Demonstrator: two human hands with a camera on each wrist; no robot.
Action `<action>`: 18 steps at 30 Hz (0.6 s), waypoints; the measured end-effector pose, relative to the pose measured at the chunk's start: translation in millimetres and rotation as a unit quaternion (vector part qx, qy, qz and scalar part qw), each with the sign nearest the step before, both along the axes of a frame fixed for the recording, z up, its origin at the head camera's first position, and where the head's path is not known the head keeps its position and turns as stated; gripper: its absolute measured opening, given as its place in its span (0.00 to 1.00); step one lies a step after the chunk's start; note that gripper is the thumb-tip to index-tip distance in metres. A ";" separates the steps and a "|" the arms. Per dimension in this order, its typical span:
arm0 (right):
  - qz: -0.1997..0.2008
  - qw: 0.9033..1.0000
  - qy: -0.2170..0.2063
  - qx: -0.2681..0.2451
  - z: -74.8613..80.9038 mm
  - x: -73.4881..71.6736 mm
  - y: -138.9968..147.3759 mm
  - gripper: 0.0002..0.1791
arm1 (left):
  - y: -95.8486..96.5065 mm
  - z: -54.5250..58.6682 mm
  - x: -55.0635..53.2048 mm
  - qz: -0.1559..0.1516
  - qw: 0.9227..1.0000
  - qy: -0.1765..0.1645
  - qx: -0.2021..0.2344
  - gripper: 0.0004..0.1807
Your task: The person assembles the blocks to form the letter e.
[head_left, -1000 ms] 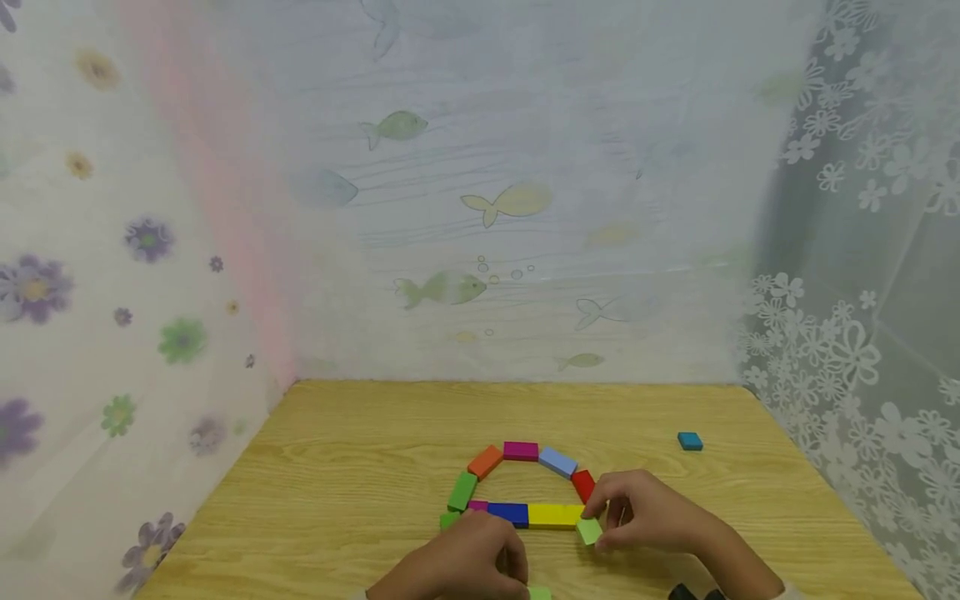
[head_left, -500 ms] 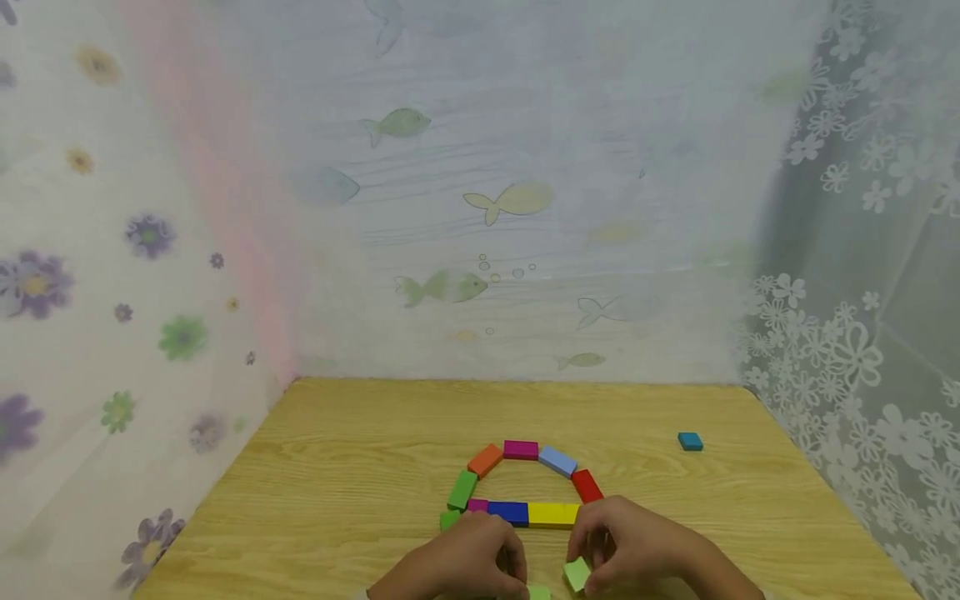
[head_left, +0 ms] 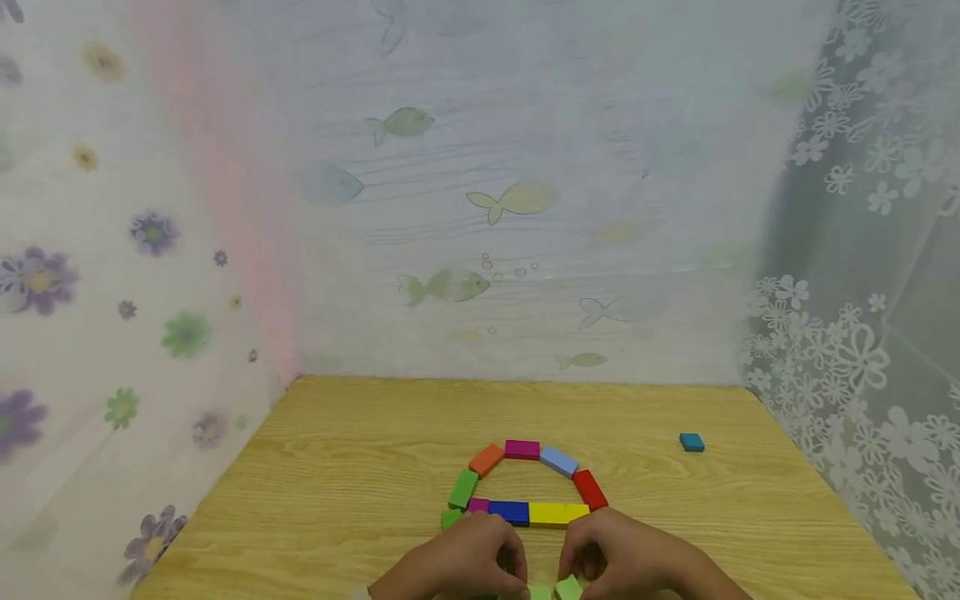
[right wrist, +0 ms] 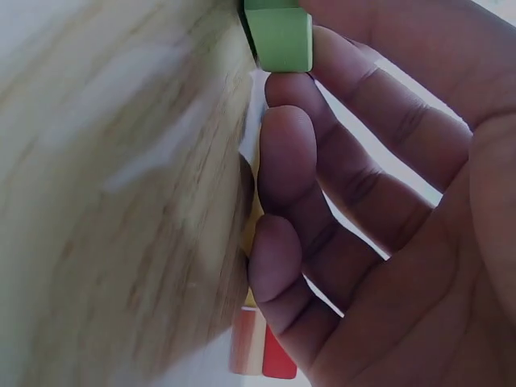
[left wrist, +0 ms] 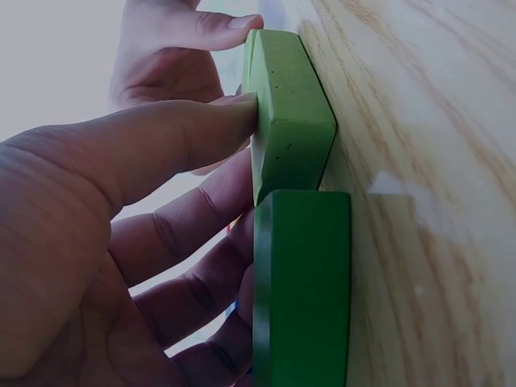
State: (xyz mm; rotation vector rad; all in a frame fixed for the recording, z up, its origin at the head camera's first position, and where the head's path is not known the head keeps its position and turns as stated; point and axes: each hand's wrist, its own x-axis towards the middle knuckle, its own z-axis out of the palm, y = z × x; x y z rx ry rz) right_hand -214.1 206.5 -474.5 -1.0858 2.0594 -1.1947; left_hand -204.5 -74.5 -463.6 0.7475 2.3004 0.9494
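At the table's near edge my left hand point(head_left: 461, 554) pinches a light green block point(head_left: 538, 592). Close on its right, my right hand point(head_left: 626, 550) holds a second light green block point(head_left: 567, 588), slightly turned, between thumb and fingers. From the left wrist, a light green block point(left wrist: 298, 105) sits against the end of a dark green block point(left wrist: 305, 282), the left thumb pressing its side. The right wrist view has a light green block point(right wrist: 280, 39) at the fingertips. Whether the two light green blocks touch is unclear.
Beyond the hands, an arch runs through green point(head_left: 463, 489), orange point(head_left: 487, 460), magenta point(head_left: 522, 450), light blue point(head_left: 559, 461) and red point(head_left: 590, 489) blocks. Blue point(head_left: 508, 513) and yellow point(head_left: 558, 515) blocks line its base. A teal block point(head_left: 692, 442) lies apart at right.
My right hand has brought its light green block from the yellow block's right end toward me and leftward, up beside the left hand's block. The left hand has stayed nearly still.
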 end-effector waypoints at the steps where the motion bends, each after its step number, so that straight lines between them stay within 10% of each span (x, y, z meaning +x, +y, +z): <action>1: 0.001 1.000 0.000 -0.001 -0.1 0.1 -0.3 0.11 | 0.1 0.2 -0.1 0.001 1.000 -0.002 0.000 0.06; 18: 0.017 1.000 0.008 -0.013 -6.3 0.2 -3.6 0.11 | -0.4 -3.2 -0.9 0.010 1.000 -0.018 -0.002 0.06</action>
